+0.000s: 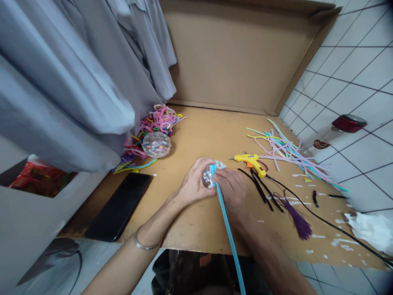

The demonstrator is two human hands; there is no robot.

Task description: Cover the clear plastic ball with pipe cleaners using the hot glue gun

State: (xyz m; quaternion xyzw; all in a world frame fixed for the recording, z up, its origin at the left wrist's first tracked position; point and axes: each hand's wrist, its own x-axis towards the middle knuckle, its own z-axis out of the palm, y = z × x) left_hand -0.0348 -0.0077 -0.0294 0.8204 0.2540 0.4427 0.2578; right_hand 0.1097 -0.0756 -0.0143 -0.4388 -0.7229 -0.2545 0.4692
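Note:
My left hand [196, 180] is wrapped around a small clear plastic ball [206, 177] near the front of the table. A blue pipe cleaner [227, 225] lies over the ball's face, and its long end hangs down past the table edge. My right hand [231, 186] presses the pipe cleaner against the ball with closed fingers. The fingers partly cover the ball. To the right of my hands rests a yellow hot glue gun [248, 159], its nozzle pointing left.
A second clear ball [156, 144] sits before a pile of pink pipe cleaners [162, 119]. Loose pastel pipe cleaners [285, 151], black pieces [260, 190], a purple tassel [296, 219] and a bottle [331, 133] are at right. A black phone [119, 207] lies left; a grey curtain [76, 73] hangs there.

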